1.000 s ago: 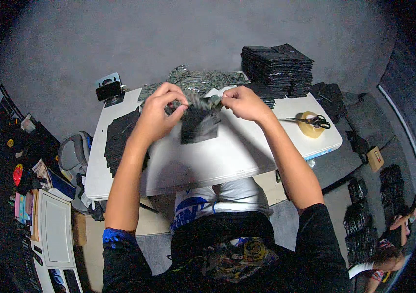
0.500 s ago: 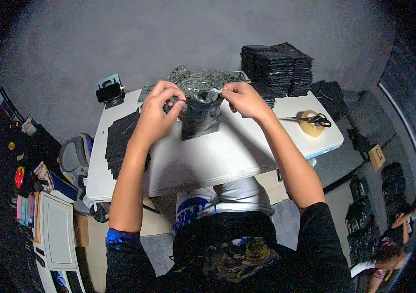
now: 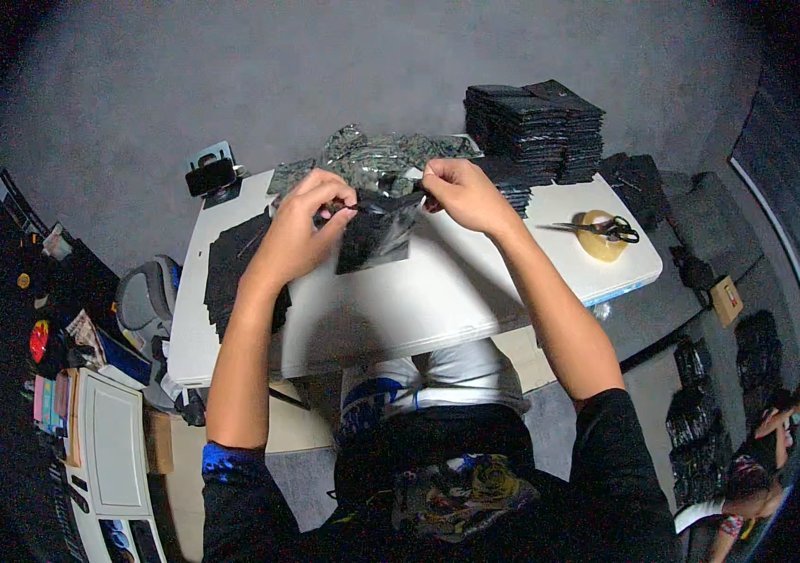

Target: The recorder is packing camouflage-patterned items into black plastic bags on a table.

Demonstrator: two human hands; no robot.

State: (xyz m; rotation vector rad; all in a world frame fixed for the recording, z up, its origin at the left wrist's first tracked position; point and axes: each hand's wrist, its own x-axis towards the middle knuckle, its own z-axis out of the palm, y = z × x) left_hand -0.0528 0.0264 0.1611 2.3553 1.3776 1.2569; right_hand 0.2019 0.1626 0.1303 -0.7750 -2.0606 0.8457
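Observation:
A black plastic bag (image 3: 376,239) hangs over the white table between my two hands, its lower part close to the tabletop. Its upper left edge is pinched in the fingertips of my left hand (image 3: 311,220). My right hand (image 3: 463,195) grips the upper right edge, thumb and fingers pressed together. Right behind the bag lies a heap of clear, crinkled plastic packs with dark patterned contents (image 3: 376,158). Beside my left forearm is a spread stack of flat black pieces (image 3: 229,272).
On the white table (image 3: 390,314), a tall stack of folded black pieces (image 3: 531,131) stands at the back right. Scissors (image 3: 616,229) lie on a tape roll (image 3: 600,248) at the right. A phone (image 3: 209,176) stands at the back left. Another person (image 3: 766,460) is at the far right.
My left hand has closed on the bag's left edge, where its fingers were more apart before. The bag's top is now stretched between both hands and its body has shifted slightly left.

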